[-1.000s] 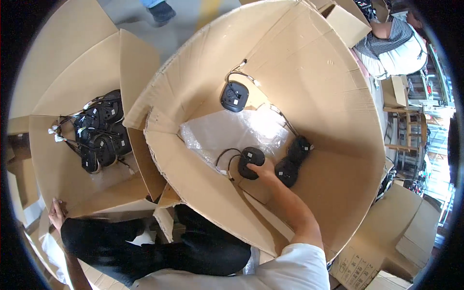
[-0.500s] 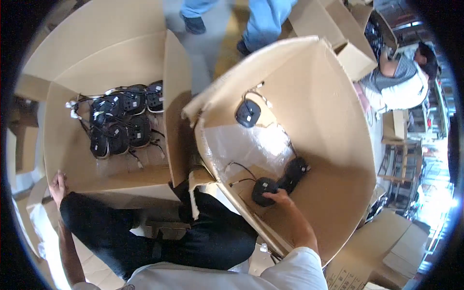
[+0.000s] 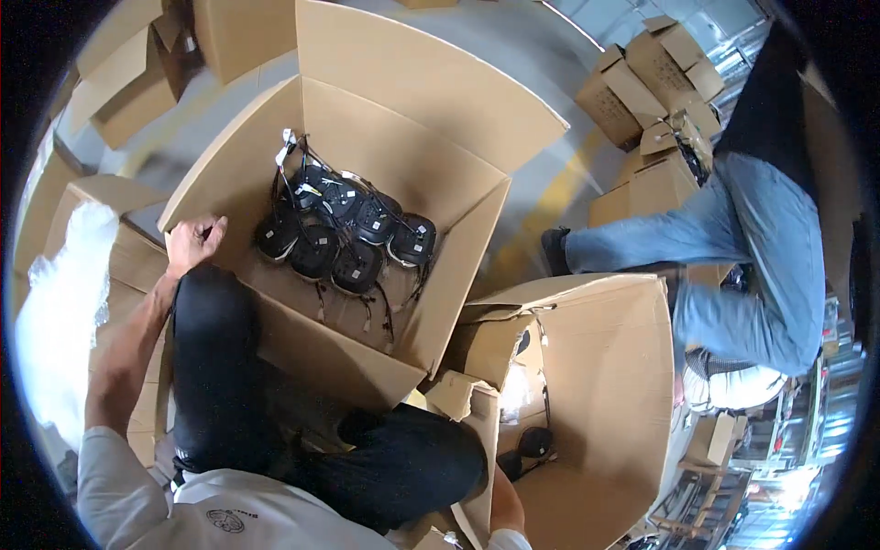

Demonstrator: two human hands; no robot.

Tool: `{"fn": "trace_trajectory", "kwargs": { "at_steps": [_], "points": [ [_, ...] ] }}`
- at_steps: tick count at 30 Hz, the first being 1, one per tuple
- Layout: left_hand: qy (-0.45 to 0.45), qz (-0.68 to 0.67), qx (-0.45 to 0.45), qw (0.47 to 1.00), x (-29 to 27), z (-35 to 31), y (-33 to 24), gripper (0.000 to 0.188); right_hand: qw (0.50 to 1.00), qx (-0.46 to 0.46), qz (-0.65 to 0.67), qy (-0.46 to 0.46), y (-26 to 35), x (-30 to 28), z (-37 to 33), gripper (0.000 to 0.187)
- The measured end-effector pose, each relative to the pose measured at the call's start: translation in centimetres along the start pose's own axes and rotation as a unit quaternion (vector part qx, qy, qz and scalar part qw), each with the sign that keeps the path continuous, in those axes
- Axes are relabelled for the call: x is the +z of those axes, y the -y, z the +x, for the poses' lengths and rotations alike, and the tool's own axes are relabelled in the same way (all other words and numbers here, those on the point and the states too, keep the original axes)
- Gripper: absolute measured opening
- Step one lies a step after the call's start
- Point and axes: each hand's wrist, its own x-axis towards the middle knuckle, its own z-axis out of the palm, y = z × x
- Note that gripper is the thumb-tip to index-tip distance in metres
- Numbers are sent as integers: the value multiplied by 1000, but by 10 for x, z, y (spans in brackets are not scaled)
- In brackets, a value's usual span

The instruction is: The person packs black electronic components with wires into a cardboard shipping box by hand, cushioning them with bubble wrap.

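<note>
My left hand is closed over the near left rim of a large open cardboard box. Inside that box lie several black rounded housings with thin cables and white connectors, grouped in rows. My right forearm reaches down into a second cardboard box at the lower right. That box's near wall hides my right hand, so its fingers and anything in them are out of sight. Close to the forearm, a black rounded housing lies in the second box, with another dark part beside it partly covered.
Someone in blue jeans stands by the second box at the right. Stacked cartons are at the back right, and more cartons at the far left. Clear plastic wrap lies left of my left arm. A torn flap juts between the boxes.
My view has swung left, so both boxes sit further right and lower. My right hand, earlier seen on a black housing, is now behind the box wall. My left hand stays at the rim.
</note>
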Motion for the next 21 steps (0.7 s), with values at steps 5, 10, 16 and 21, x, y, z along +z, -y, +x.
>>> {"fn": "trace_trajectory", "kwargs": {
  "at_steps": [5, 10, 16, 21],
  "points": [
    [-32, -53, 35, 997, 10, 16, -29, 32, 998, 14, -30, -59, 22, -65, -14, 60],
    [94, -265, -53, 958, -12, 23, -19, 20, 938, -83, 337, -3, 174, -101, -127, 62],
    [146, -394, 299, 857, -98, 11, -253, 19, 835, -230, 500, 5, 319, -134, -303, 57],
    [-123, -332, 542, 762, -121, -23, -335, 47, 816, -247, 506, 130, 399, -47, -403, 57]
  ]
}}
